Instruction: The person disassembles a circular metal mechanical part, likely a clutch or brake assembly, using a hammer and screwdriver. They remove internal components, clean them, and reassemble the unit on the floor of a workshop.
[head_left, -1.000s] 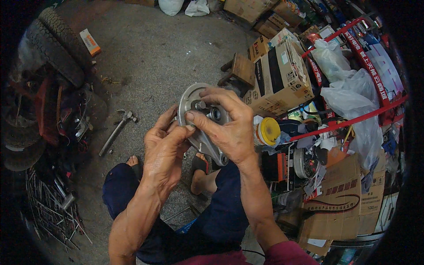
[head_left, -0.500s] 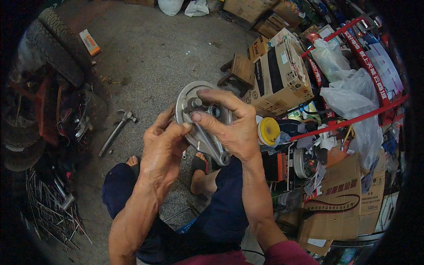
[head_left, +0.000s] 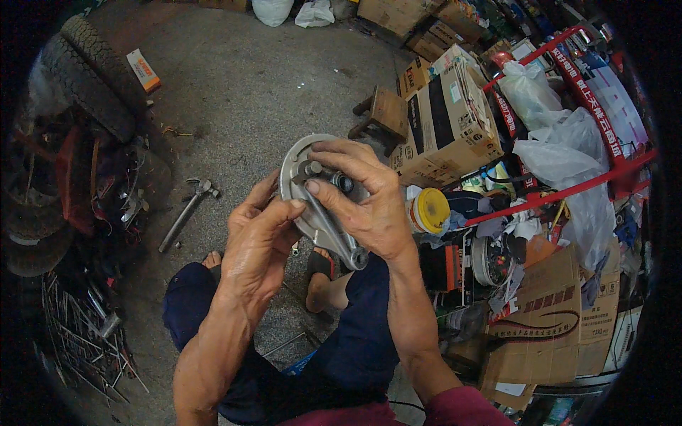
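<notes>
A round silver-grey metal brake plate (head_left: 292,165) is held up between my hands, over the gap between my knees. A metal lever arm (head_left: 339,233) lies across its face, slanting down to the right, with a round eye at its lower end. My left hand (head_left: 259,234) grips the plate's left edge, thumb on the front and fingers behind. My right hand (head_left: 369,192) pinches around a bolt head (head_left: 310,169) at the lever's upper end, thumb below it and fingers above. A dark round hub opening (head_left: 344,183) shows beneath the right fingers. The plate's back is hidden.
A hammer (head_left: 187,216) lies on the floor at left, near tyres (head_left: 92,78) and a heap of thin metal rods (head_left: 78,334). At right stand a wooden stool (head_left: 387,113), cardboard boxes (head_left: 447,121), a yellow-lidded tub (head_left: 430,210) and a red-framed rack (head_left: 554,192) with plastic bags.
My right fingers have shifted slightly left with the bolt head, and the lever has turned a little on the plate. My left hand keeps its hold on the edge.
</notes>
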Motion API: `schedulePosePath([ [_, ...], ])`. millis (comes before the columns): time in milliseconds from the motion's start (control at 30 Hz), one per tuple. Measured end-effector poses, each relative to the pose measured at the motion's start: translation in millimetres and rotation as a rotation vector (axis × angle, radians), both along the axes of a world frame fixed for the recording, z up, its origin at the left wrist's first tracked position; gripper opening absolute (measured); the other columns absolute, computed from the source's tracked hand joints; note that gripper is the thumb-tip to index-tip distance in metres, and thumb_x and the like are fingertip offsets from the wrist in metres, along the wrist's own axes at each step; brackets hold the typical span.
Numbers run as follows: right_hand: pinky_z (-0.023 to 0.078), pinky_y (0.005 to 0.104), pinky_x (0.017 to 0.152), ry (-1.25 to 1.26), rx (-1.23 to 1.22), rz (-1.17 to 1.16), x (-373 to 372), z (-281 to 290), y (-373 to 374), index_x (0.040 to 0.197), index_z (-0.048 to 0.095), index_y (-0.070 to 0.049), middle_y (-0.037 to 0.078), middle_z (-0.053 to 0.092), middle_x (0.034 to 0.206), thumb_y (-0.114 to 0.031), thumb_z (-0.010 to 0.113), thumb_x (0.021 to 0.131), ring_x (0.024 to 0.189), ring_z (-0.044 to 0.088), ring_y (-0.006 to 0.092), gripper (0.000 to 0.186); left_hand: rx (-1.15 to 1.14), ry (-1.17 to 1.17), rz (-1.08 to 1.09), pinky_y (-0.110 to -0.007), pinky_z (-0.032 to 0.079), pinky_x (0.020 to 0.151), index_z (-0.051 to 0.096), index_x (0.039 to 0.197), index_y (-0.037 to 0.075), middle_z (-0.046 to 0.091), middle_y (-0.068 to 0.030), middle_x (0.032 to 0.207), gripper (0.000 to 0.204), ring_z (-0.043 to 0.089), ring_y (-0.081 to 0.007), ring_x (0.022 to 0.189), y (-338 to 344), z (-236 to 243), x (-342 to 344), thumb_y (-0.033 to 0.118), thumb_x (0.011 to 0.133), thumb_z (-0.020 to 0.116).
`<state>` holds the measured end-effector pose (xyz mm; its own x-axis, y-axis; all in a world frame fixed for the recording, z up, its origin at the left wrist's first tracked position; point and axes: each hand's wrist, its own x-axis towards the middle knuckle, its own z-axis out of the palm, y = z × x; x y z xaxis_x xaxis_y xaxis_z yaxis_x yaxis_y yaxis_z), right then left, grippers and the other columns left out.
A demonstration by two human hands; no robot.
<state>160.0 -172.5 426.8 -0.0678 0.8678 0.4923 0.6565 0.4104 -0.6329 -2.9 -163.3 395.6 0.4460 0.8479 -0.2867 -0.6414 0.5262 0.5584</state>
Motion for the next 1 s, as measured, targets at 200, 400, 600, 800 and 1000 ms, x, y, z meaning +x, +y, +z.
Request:
schedulePosePath([
  [200, 0.047, 0.0342, 0.095, 0.128, -0.036, 0.037, 5.1, -1.0, -0.2, 0.103, 0.071, 0.000, 0.015, 0.068, 0.110, -0.003, 0.078, 0.073, 0.109, 0.062, 0.0244, 0.030, 0.006, 0.009, -0.022, -0.035, 0.054, 0.086, 0.051, 0.130, -0.004, 0.063, -0.0106, 0.111, 0.050, 0.064, -0.0198, 0.098, -0.8, 2.1, 0.8, -0.003, 0.082, 0.062],
  [400, 0.048, 0.0336, 0.094, 0.151, -0.075, 0.046, 12.7, 0.5, -0.4, 0.101, 0.072, 0.000, 0.015, 0.068, 0.110, -0.004, 0.081, 0.070, 0.107, 0.063, 0.0231, 0.032, 0.026, 0.001, -0.038, -0.034, 0.054, 0.085, 0.051, 0.131, -0.004, 0.064, -0.0105, 0.109, 0.050, 0.064, -0.0189, 0.096, -0.6, 1.8, -0.7, -0.003, 0.082, 0.062],
  [600, 0.048, 0.0355, 0.092, 0.130, -0.025, -0.012, 14.1, -4.6, 0.4, 0.097, 0.073, -0.002, 0.013, 0.070, 0.104, -0.011, 0.083, 0.067, 0.102, 0.064, 0.0250, 0.033, 0.007, -0.004, -0.050, -0.034, 0.055, 0.085, 0.052, 0.129, -0.005, 0.064, -0.0110, 0.110, 0.048, 0.064, -0.0190, 0.096, 1.0, -3.6, 0.3, -0.003, 0.082, 0.062],
  [800, 0.046, 0.0326, 0.096, 0.207, -0.022, 0.019, 18.1, 2.9, -2.6, 0.104, 0.071, 0.000, 0.016, 0.067, 0.110, -0.003, 0.078, 0.074, 0.108, 0.061, 0.0218, 0.031, -0.020, -0.013, -0.043, -0.037, 0.054, 0.088, 0.053, 0.129, -0.005, 0.063, -0.0120, 0.112, 0.048, 0.064, -0.0210, 0.098, 2.5, 1.7, -2.0, -0.003, 0.082, 0.062],
  [1000, 0.045, 0.0363, 0.097, -0.056, 0.066, -0.001, 2.6, 1.3, -0.1, 0.101, 0.070, 0.000, 0.015, 0.065, 0.113, -0.005, 0.075, 0.076, 0.110, 0.060, 0.0254, 0.026, 0.000, 0.008, -0.039, -0.038, 0.054, 0.087, 0.053, 0.129, -0.004, 0.062, -0.0109, 0.113, 0.048, 0.063, -0.0207, 0.098, 0.0, -1.6, -0.3, -0.002, 0.082, 0.062],
])
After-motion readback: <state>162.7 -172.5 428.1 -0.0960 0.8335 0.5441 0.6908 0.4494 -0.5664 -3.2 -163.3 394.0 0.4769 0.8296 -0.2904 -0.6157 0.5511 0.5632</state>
